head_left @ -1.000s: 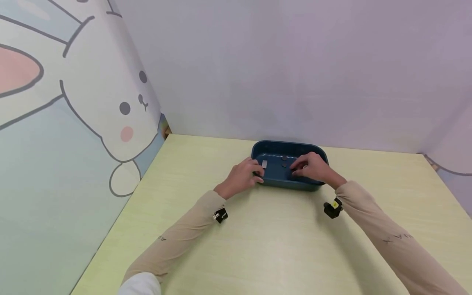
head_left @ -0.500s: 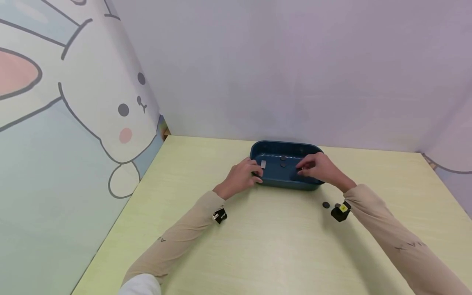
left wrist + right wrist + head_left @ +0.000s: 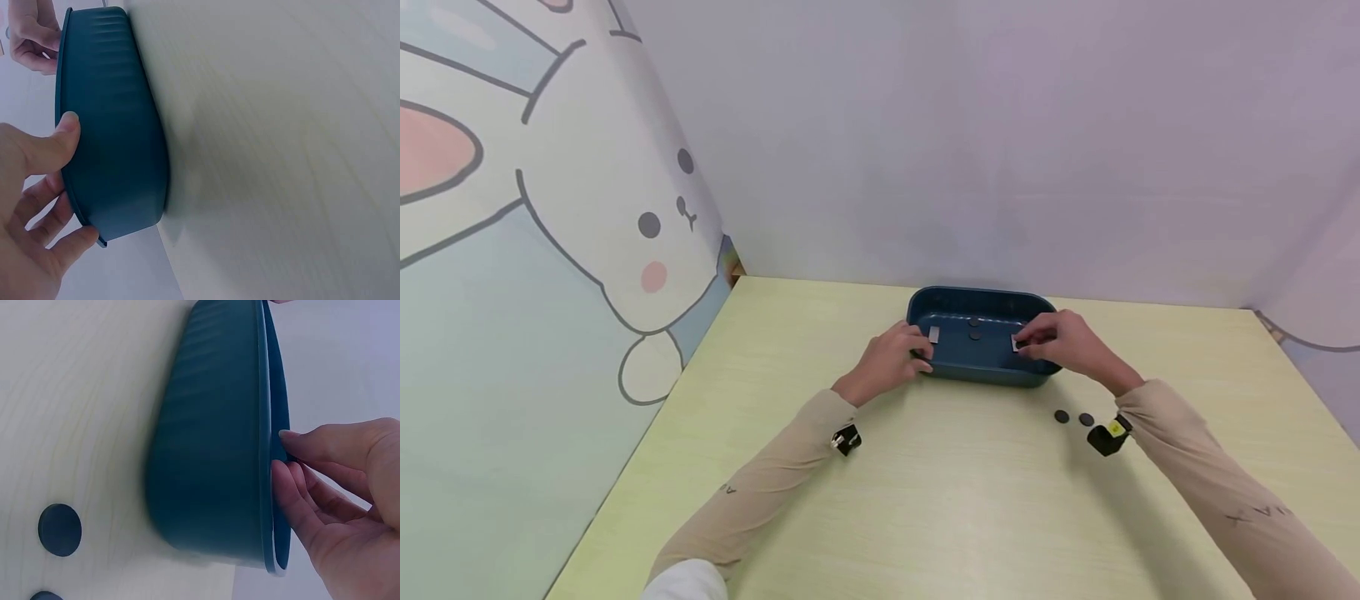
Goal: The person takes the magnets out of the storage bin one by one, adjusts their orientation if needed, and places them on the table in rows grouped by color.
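Note:
A dark blue rectangular tray (image 3: 988, 375) stands on the table near the back wall. My left hand (image 3: 891, 360) grips its left end; the left wrist view shows the thumb on the outer wall and fingers at the rim. My right hand (image 3: 1060, 343) reaches over the right end, thumb and fingertips pinched together inside around a small dark piece, mostly hidden by the fingers. Beside those fingertips shows a small white rectangle (image 3: 1015, 343). Another white rectangle (image 3: 934, 334) lies at the tray's left, and two dark discs, a far disc (image 3: 973, 322) and a near disc (image 3: 975, 336), lie between.
Two dark discs lie on the table in front of the tray's right end, a left disc (image 3: 1062, 416) and a right disc (image 3: 1086, 419). A pale wall (image 3: 985, 150) rises close behind the tray. A rabbit-printed wall (image 3: 587, 208) borders the left side.
My right hand has moved right inside the tray, uncovering the right white rectangle. The forearm has shifted right too, bringing the two discs on the table into sight. My left hand keeps its grip.

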`<state>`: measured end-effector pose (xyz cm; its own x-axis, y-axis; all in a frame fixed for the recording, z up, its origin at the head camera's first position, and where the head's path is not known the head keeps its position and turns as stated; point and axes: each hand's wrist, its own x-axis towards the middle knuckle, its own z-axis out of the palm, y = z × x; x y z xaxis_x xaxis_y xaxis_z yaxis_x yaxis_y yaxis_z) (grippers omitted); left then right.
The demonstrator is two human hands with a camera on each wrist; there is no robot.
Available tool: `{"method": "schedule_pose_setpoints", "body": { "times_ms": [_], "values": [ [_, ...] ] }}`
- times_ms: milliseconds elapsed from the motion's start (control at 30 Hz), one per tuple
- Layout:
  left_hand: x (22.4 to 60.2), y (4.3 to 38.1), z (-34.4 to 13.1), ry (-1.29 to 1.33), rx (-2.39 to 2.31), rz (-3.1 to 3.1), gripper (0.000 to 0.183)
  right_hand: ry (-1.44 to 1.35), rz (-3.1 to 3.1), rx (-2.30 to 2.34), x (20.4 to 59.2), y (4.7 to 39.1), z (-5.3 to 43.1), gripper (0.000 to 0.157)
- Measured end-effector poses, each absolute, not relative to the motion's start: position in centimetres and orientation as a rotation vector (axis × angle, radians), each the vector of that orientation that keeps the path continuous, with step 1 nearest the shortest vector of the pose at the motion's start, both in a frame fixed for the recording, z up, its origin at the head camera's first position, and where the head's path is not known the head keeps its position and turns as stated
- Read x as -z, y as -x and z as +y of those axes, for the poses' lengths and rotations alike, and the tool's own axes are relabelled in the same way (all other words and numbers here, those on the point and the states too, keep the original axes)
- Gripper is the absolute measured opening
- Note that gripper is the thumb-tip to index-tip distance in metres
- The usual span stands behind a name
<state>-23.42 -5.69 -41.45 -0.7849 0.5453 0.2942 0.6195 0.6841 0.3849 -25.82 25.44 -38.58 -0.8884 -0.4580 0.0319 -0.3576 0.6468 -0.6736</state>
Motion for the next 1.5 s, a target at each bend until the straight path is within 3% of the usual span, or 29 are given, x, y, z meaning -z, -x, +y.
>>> {"method": "schedule_pose_setpoints", "body": {
  "times_ms": [1500],
  "values": [
    [41.3, 23.3, -5.7, 0.965, 0.725, -2.707, 0.008, 0.656, 2.784, 1.105, 37.0, 21.5, 31.1, 0.018]
  ]
}}
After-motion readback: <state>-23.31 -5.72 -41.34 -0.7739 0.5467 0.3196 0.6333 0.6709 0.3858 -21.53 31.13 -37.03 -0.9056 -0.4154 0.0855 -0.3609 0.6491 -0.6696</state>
